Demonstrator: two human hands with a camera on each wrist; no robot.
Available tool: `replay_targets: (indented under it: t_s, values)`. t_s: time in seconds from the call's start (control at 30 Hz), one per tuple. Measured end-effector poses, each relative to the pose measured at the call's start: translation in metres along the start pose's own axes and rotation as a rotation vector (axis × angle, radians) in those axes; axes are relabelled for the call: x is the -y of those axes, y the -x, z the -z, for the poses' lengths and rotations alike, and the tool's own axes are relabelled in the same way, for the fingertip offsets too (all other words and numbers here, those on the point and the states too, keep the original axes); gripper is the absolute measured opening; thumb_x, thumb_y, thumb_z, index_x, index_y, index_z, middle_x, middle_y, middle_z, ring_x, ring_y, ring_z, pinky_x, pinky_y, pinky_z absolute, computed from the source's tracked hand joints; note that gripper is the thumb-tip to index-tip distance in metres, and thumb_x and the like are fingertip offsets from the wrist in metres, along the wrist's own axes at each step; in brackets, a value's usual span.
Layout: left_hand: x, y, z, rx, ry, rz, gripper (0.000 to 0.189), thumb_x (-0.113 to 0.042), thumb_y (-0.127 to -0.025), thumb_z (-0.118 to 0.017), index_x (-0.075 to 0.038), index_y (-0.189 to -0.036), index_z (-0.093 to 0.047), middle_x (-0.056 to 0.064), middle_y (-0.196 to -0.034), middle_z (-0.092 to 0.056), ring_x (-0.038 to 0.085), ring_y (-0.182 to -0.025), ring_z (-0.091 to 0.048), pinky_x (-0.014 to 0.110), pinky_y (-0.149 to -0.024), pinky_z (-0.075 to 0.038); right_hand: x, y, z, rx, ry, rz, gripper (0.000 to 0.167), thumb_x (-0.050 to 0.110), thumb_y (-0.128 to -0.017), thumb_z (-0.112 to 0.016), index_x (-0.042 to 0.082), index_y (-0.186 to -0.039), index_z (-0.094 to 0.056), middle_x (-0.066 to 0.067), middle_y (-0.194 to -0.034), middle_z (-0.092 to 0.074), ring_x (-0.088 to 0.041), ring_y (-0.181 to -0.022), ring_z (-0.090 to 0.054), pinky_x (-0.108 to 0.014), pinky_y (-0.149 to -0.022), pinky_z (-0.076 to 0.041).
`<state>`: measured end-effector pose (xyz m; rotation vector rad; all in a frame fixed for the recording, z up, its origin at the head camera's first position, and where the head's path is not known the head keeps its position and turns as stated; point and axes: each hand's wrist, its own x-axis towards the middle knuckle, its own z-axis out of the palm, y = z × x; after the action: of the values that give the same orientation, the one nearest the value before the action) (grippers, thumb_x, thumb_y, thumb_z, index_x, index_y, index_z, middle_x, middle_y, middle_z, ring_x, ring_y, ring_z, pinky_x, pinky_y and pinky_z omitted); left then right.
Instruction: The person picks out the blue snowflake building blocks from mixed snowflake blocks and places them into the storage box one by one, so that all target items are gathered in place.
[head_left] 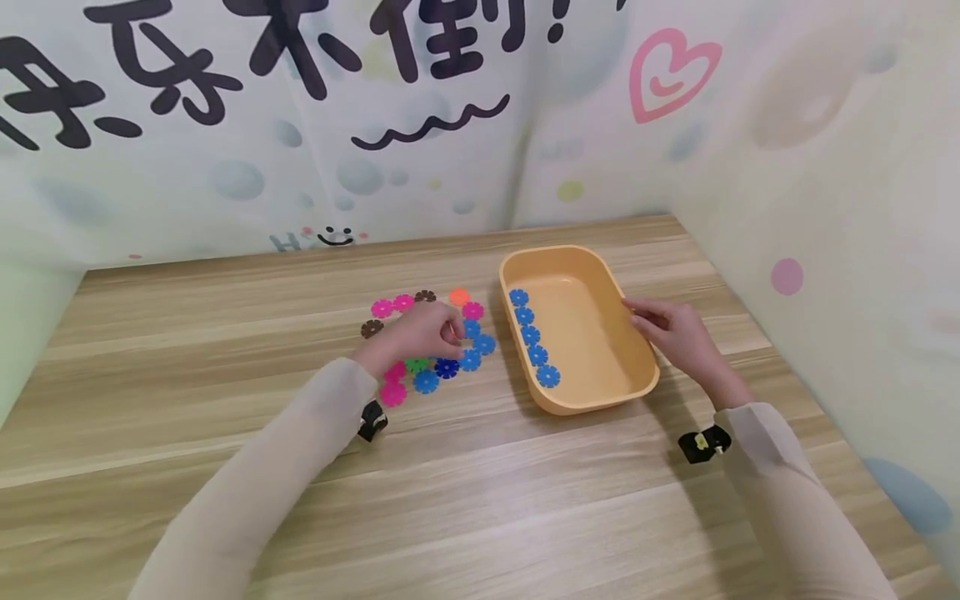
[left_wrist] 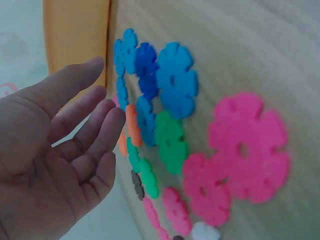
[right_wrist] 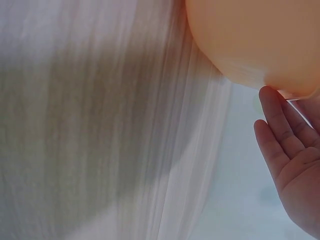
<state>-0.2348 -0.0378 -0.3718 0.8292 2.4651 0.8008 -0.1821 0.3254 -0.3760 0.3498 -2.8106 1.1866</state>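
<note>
My left hand (head_left: 422, 332) hovers over a cluster of flower-shaped plastic discs on the table. Its fingers are loosely bent and nothing sits between them in the left wrist view. Blue discs (head_left: 470, 360) lie just right of the fingertips, with a green disc (left_wrist: 171, 142), a pink disc (left_wrist: 245, 149) and an orange disc (head_left: 460, 297) around them. To the right stands a yellow-orange plastic bin (head_left: 577, 408) with a row of blue discs (head_left: 531, 335) along its left inner side. My right hand (head_left: 681, 337) holds the bin's right rim between thumb and fingers.
The wood-grain table (head_left: 480, 500) meets a printed cloth backdrop (head_left: 450, 192) at the back and right. Brown discs (head_left: 372, 328) lie at the cluster's far left. A black strap device (head_left: 705, 443) sits on the right wrist, another (head_left: 372, 421) on the left.
</note>
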Motion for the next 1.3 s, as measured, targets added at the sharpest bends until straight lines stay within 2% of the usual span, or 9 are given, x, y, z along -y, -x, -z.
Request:
replay_targets:
  t_s: [0.17, 0.4, 0.63, 0.97, 1.13, 1.3]
  values:
    - [0.001, 0.0, -0.012, 0.006, 0.017, 0.018, 0.03, -0.017, -0.075, -0.076, -0.001, -0.096, -0.062, 0.005, -0.079, -0.055, 0.016, -0.072, -0.048, 0.026, -0.064, -0.043, -0.001, -0.001, -0.001, -0.008, 0.003, -0.004, 0.03, 0.004, -0.09, -0.055, -0.009, -0.117, -0.057, -0.027, -0.109, -0.059, -0.033, -0.097, -0.058, -0.008, -0.07, -0.044]
    - [0.0, -0.001, -0.02, -0.008, -0.046, 0.048, 0.037, -0.02, -0.074, -0.077, -0.002, -0.101, -0.06, 0.003, -0.078, -0.054, 0.015, -0.07, -0.047, 0.024, -0.062, -0.043, -0.001, -0.001, 0.0, -0.004, 0.007, -0.006, 0.03, 0.005, -0.091, -0.055, -0.009, -0.118, -0.056, -0.026, -0.109, -0.059, -0.033, -0.097, -0.058, -0.008, -0.07, -0.044]
    - [-0.003, -0.005, -0.021, 0.005, -0.074, 0.057, 0.035, -0.019, -0.072, -0.078, -0.003, -0.097, -0.06, 0.003, -0.079, -0.055, 0.015, -0.07, -0.048, 0.025, -0.063, -0.044, -0.003, -0.001, 0.001, -0.001, 0.003, -0.011, 0.031, 0.007, -0.091, -0.054, -0.008, -0.119, -0.056, -0.026, -0.11, -0.06, -0.032, -0.097, -0.058, -0.008, -0.07, -0.044]
    - [-0.01, -0.013, -0.016, 0.098, -0.15, 0.077, 0.038, -0.02, -0.072, -0.078, -0.002, -0.099, -0.059, 0.004, -0.084, -0.056, 0.015, -0.069, -0.049, 0.025, -0.064, -0.044, -0.003, 0.0, 0.0, 0.011, -0.008, -0.033, 0.033, 0.009, -0.092, -0.054, -0.006, -0.121, -0.055, -0.025, -0.113, -0.059, -0.03, -0.099, -0.058, -0.009, -0.07, -0.044]
    - [-0.013, -0.014, -0.017, 0.095, -0.171, 0.071, 0.039, -0.027, -0.072, -0.079, -0.002, -0.094, -0.059, 0.004, -0.087, -0.055, 0.016, -0.073, -0.047, 0.027, -0.066, -0.043, -0.003, 0.001, 0.001, 0.015, -0.014, -0.037, 0.034, 0.01, -0.092, -0.053, -0.006, -0.122, -0.054, -0.025, -0.114, -0.058, -0.033, -0.1, -0.057, -0.008, -0.07, -0.044]
    - [-0.014, -0.017, -0.019, 0.096, -0.178, 0.097, 0.038, -0.026, -0.072, -0.079, -0.003, -0.095, -0.06, 0.004, -0.093, -0.057, 0.017, -0.081, -0.051, 0.029, -0.074, -0.046, -0.003, 0.001, 0.001, 0.017, -0.013, -0.032, 0.033, 0.009, -0.092, -0.053, -0.007, -0.122, -0.054, -0.025, -0.114, -0.058, -0.033, -0.1, -0.057, -0.008, -0.07, -0.044]
